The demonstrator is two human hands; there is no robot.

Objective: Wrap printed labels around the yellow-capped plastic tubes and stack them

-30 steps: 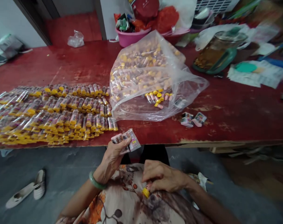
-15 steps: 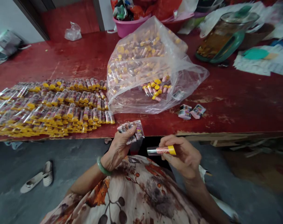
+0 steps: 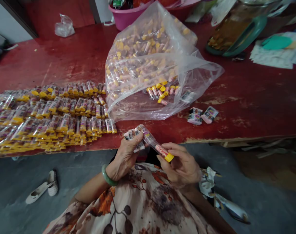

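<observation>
My left hand [image 3: 128, 150], with a green bangle at the wrist, is closed on a few small printed plastic sleeves [image 3: 130, 134]. From its thumb one printed sleeve [image 3: 148, 135] slants down to the right. My right hand [image 3: 180, 162] grips a clear tube [image 3: 162, 150] with pink contents and a yellow cap at its lower end. The tube's clear end meets the slanting sleeve; how far inside it sits I cannot tell. Both hands are just in front of the red table's edge. Beyond them lies a large clear bag [image 3: 148, 68] full of similar yellow-capped tubes.
Rows of stacked, sleeved tubes [image 3: 55, 120] cover the table's left side. Two small stacks of printed sleeves [image 3: 195, 116] lie on the right. A glass kettle [image 3: 235, 31] and a pink basin [image 3: 128, 16] stand farther back. White shoes [image 3: 52, 183] are on the floor.
My right hand has moved left and turned the tube, bringing its clear end to a sleeve at my left hand. That sleeve now slants towards the tube. The view has shifted slightly.
</observation>
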